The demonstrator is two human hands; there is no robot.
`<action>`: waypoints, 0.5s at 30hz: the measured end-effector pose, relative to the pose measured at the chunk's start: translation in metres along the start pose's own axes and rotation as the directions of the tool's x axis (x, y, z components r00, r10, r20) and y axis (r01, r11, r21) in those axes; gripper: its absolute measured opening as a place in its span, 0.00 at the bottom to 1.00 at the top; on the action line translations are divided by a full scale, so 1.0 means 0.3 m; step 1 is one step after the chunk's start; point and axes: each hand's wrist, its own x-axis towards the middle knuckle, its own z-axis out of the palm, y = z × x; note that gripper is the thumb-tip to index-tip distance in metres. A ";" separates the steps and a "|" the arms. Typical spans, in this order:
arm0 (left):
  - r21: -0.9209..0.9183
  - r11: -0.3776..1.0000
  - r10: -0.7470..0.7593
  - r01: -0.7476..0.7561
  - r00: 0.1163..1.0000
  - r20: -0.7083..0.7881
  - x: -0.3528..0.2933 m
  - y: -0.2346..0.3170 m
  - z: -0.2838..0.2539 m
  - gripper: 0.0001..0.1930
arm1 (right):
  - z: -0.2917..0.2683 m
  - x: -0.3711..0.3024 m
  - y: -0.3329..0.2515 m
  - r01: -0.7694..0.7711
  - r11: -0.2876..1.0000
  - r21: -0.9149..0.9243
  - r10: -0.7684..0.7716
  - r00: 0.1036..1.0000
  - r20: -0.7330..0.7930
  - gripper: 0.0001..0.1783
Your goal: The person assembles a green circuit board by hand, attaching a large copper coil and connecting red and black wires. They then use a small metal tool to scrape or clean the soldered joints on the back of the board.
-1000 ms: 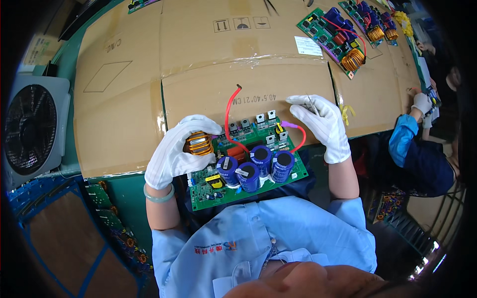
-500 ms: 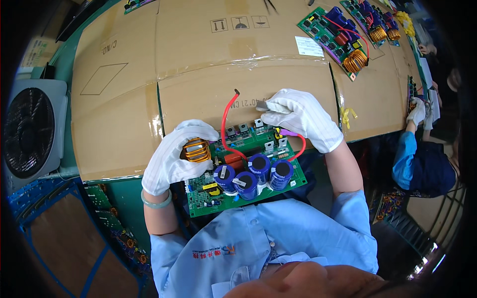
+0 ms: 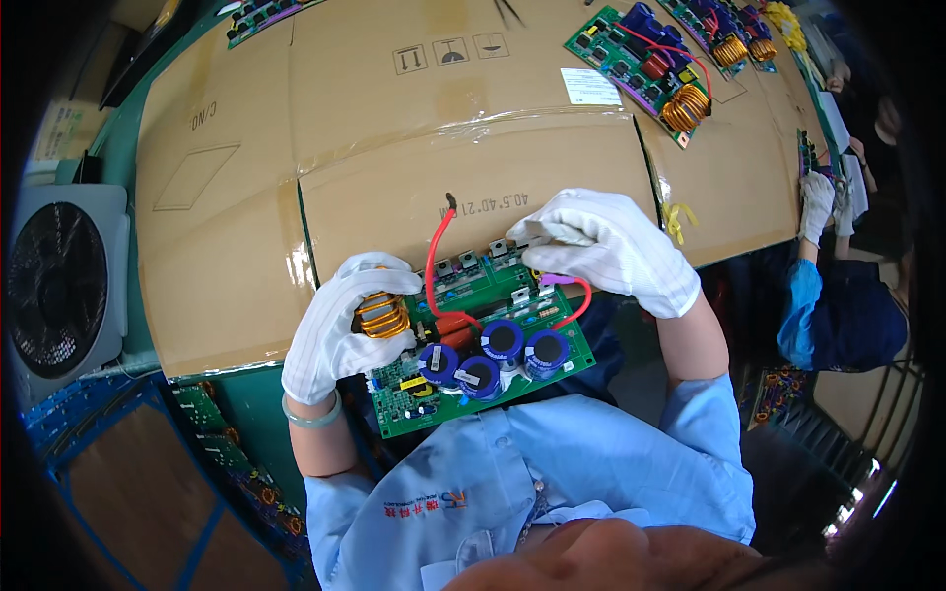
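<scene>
A green circuit board is at the cardboard's near edge, close to my body. It bears several blue cylindrical capacitors, a copper-wound coil and a row of small transistors along the far edge. My gloved left hand grips the board's left end, thumb and fingers around the coil. My gloved right hand is at the far right corner, fingertips pressed together beside the transistors; what they hold is hidden. One red wire sticks up from the board; another bends beside the right hand.
Flattened cardboard covers the table. More boards with coils lie at the far right, near a white label. A fan stands at left. At right, a co-worker's gloved hand touches another board.
My right hand has come down toward the board's far right corner. The small grey flat piece at its fingertips no longer shows. My left hand keeps its grip on the board.
</scene>
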 end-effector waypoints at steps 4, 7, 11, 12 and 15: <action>-0.020 1.000 0.019 -0.019 0.999 0.027 0.033 -0.009 0.019 0.25 | 0.016 -0.013 0.064 0.278 0.960 0.029 -0.278 0.961 -0.007 0.21; -0.013 0.998 0.065 -0.066 0.997 -0.038 0.001 -0.057 0.035 0.26 | 0.020 0.007 0.052 0.357 0.934 0.010 -0.356 0.929 0.101 0.24; -0.056 0.997 -0.058 0.057 0.998 -0.004 -0.002 -0.045 0.031 0.27 | 0.044 -0.023 0.073 0.329 0.944 0.020 -0.329 0.944 0.030 0.24; -0.053 0.997 -0.064 0.063 0.998 -0.006 0.003 -0.051 0.035 0.27 | 0.032 -0.037 0.073 0.301 0.954 0.001 -0.301 0.953 0.043 0.23; -0.078 0.994 -0.078 0.081 0.996 0.040 -0.015 -0.063 0.012 0.33 | 0.023 -0.049 0.078 0.318 0.948 0.013 -0.318 0.948 -0.010 0.23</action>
